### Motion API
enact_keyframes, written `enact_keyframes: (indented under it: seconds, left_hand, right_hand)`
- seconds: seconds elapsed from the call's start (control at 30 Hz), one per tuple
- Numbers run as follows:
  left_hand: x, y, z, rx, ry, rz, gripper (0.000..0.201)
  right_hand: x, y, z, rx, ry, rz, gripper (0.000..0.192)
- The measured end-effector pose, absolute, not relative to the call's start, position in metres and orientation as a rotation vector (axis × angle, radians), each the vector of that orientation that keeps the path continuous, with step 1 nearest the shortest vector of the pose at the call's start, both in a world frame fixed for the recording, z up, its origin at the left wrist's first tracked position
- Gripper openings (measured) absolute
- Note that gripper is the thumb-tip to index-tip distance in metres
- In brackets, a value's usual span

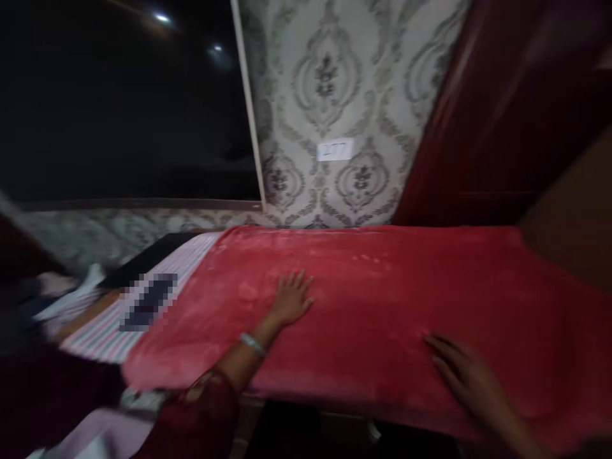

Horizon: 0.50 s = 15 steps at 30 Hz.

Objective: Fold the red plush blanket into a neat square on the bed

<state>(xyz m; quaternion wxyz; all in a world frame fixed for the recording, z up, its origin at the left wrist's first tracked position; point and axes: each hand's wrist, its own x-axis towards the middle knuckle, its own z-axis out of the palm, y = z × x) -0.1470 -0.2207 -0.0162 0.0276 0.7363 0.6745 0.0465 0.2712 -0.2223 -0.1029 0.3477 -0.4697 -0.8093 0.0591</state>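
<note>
Lying flat next to striped cloth point(102, 333): red cloth point(363, 287); L hand point(291, 301) palm-down on it, fingers spread wide, gripping nothing; R hand point(466, 373) at its R part, grip unclear (blur); prob. soft, lightish, floppy; best held @ corners.

Left hand point(291, 302), one: palm down, fingers spread, arm stretched forward. Right hand point(459, 370), one: fingers extended close together, angled inward, thumb alongside, forearm slanting.

Red cloth point(363, 299) is cropped at right.
</note>
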Motion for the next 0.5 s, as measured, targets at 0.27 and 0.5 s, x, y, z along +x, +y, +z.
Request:
enact_keyframes:
  seconds: [0.27, 0.5]
  left_hand:
    - [-0.167, -0.175, -0.027, 2.329, 2.15, 0.226, 0.068]
    - [-0.099, -0.112, -0.004, 2.486, 1.904, 0.356, 0.065]
  right_hand:
    - [0.312, -0.2, -0.053, -1.357, -1.658, 0.021, 0.032]
    - [0.392, -0.148, -0.032, -1.764, -1.128, -0.192, 0.045]
